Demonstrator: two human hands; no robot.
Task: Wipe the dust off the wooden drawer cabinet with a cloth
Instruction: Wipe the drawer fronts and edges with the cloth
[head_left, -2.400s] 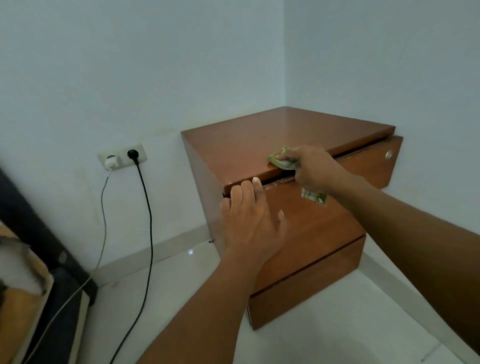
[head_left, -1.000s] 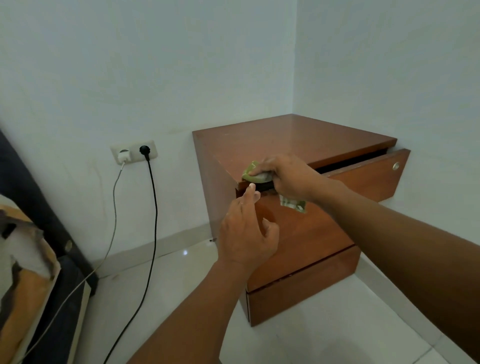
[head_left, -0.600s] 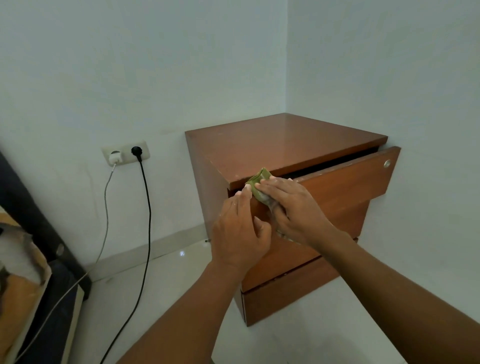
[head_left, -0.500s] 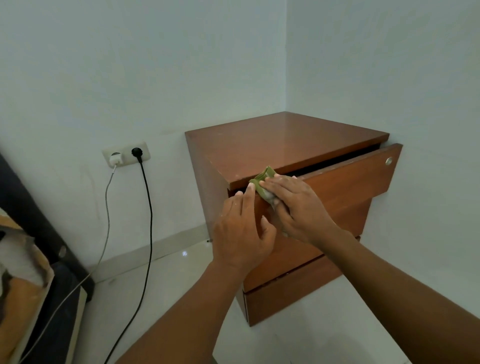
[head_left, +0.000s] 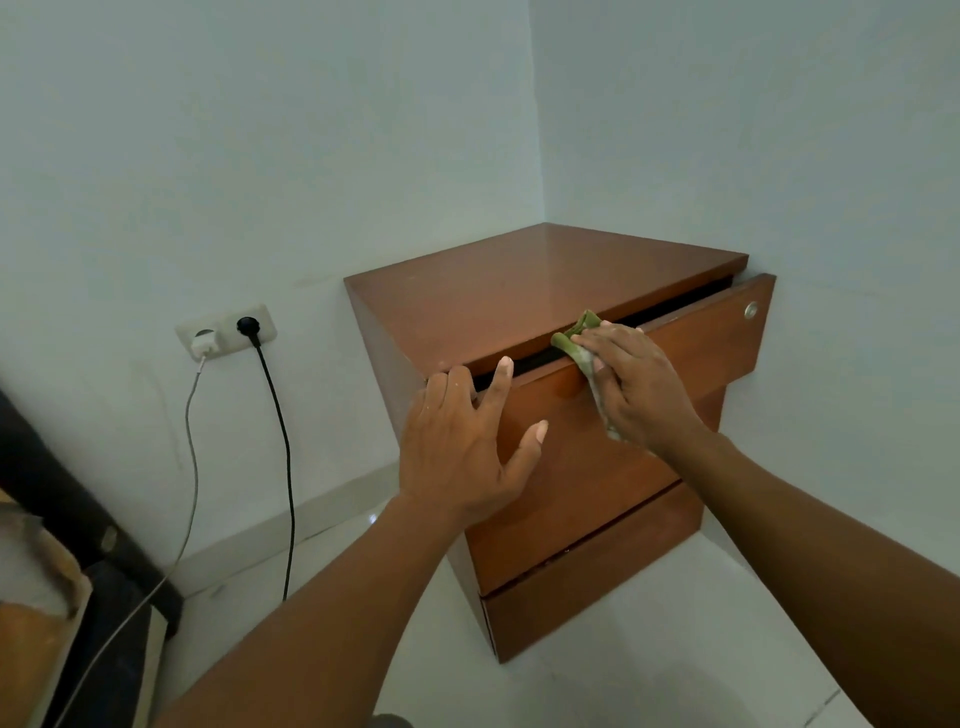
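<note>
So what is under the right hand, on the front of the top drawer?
Under the right hand lies the green cloth, pressed against the top drawer front near its upper edge. Only the ends of the cloth show; its middle and the wood beneath are covered.

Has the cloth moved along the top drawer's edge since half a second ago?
Yes. The cloth under the right hand has slid rightward along the drawer's top edge, away from the cabinet's left front corner.
</note>
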